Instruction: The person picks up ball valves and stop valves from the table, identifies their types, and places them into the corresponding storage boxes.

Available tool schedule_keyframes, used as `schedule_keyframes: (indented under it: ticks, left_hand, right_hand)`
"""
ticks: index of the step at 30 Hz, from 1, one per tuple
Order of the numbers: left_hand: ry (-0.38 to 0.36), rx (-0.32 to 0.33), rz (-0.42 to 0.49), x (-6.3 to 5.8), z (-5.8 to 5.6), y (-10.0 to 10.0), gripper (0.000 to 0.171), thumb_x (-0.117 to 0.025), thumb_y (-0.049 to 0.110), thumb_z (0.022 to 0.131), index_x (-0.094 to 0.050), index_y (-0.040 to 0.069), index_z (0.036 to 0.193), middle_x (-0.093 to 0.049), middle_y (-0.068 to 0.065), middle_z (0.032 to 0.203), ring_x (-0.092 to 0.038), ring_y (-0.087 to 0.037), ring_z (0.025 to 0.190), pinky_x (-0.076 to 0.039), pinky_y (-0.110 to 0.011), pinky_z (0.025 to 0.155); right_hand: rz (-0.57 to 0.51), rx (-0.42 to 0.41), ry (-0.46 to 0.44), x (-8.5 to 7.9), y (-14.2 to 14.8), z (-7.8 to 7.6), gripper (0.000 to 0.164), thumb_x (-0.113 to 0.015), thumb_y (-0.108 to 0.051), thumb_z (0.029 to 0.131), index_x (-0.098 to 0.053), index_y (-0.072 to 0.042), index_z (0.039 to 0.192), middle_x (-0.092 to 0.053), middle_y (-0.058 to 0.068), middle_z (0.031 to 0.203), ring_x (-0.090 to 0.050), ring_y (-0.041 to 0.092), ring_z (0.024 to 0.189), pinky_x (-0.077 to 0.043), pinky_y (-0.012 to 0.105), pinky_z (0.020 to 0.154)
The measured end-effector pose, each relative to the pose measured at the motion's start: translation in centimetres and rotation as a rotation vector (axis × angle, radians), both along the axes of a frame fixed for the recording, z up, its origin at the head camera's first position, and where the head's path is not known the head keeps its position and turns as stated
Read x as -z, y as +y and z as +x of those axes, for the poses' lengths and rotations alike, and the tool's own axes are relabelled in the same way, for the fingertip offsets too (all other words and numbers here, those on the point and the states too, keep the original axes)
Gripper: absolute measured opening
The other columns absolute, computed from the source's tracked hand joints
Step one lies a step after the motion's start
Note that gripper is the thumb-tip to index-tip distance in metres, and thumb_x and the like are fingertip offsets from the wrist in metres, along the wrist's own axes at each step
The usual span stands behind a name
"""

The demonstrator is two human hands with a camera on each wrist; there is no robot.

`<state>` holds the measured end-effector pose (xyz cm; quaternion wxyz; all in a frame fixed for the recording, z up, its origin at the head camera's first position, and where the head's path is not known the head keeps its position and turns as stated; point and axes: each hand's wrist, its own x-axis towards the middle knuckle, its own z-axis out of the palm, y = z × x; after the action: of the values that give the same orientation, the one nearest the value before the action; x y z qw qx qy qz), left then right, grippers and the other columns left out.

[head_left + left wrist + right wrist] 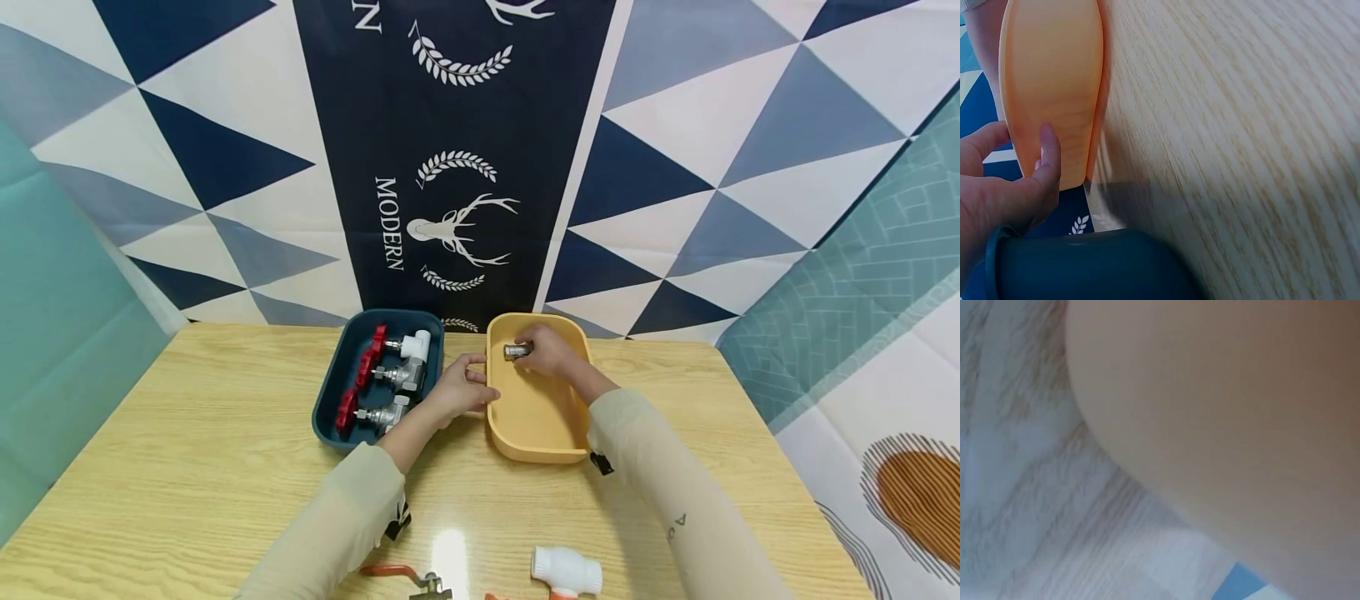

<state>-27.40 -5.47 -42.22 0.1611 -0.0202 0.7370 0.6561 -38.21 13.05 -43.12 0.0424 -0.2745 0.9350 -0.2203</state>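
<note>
Fitting point(516, 351) is held inside the yellow bin point(536, 421), towards its far left corner; whether the floor is touched by it cannot be told. By the right hand point(545, 352) it is pinched near one end, with the fingers curled down over it, so that its silver end is left jutting towards the left wall. Such a grip from above seems to be called for by the raised walls, over which the forearm is passed from the near right side.

By the left hand point(459, 390) the near side of the left wall is met from outside: its fingers are loosely spread, with the thumb at the rim and the others beside the outer face. No firm pinch is shown, and the bin is probably only being steadied by this touch, since it could be nudged by the other hand.

In the blue bin point(324, 417), just left of the left hand, three valves point(407, 377) are laid side by side. Their red handles are all turned left and their bodies right, perhaps so that the bulky wheels are not tangled with the bodies. At the near edge of the view, a lever valve point(431, 582) and a white tee point(566, 572) are set apart on the table point(187, 433), outside both bins, where they are presumably within easy reach.
</note>
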Motion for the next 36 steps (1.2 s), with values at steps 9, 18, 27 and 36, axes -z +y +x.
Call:
schedule_keyframes:
  ticks: [9,18,27,36]
  left_hand:
    - [-0.006,-0.009,-0.004,-0.1,0.1,0.2,0.065,-0.068,-0.001,0.080,-0.038,0.006,0.138,-0.050,-0.018,0.110,-0.063,-0.024,0.084,-0.057,-0.033,0.071]
    - [-0.015,-0.019,-0.037,0.0,-0.1,0.3,0.065,-0.069,0.002,0.080,-0.039,0.008,0.137,-0.051,-0.017,0.111,-0.062,-0.022,0.083,-0.057,-0.034,0.071]
    - [-0.010,-0.013,-0.031,0.1,0.0,0.2,0.067,-0.069,0.002,0.080,-0.038,0.007,0.138,-0.051,-0.020,0.114,-0.061,-0.020,0.082,-0.057,-0.036,0.072]
    - [-0.012,-0.021,-0.028,-0.1,0.2,0.2,0.066,-0.069,0.001,0.080,-0.038,0.007,0.138,-0.051,-0.018,0.112,-0.062,-0.020,0.082,-0.057,-0.034,0.071]
  right_hand:
    - [-0.025,0.013,0.001,-1.1,0.7,0.7,0.041,-0.073,-0.014,0.075,-0.065,0.006,0.110,-0.067,0.018,0.106,-0.058,0.024,0.087,-0.049,0.034,0.080]
    - [-0.103,0.041,-0.021,-2.1,1.1,2.0,0.037,-0.073,-0.015,0.076,-0.066,0.005,0.106,-0.068,0.019,0.099,-0.059,0.027,0.084,-0.048,0.030,0.072]
    - [-0.202,0.042,-0.053,-3.1,1.3,3.7,0.035,-0.073,-0.011,0.077,-0.065,0.008,0.106,-0.066,0.022,0.101,-0.060,0.034,0.093,-0.050,0.038,0.082]
    - [-0.256,0.088,-0.094,-4.4,2.0,5.1,0.038,-0.072,-0.014,0.080,-0.063,0.005,0.111,-0.064,0.021,0.107,-0.061,0.029,0.094,-0.050,0.036,0.083]
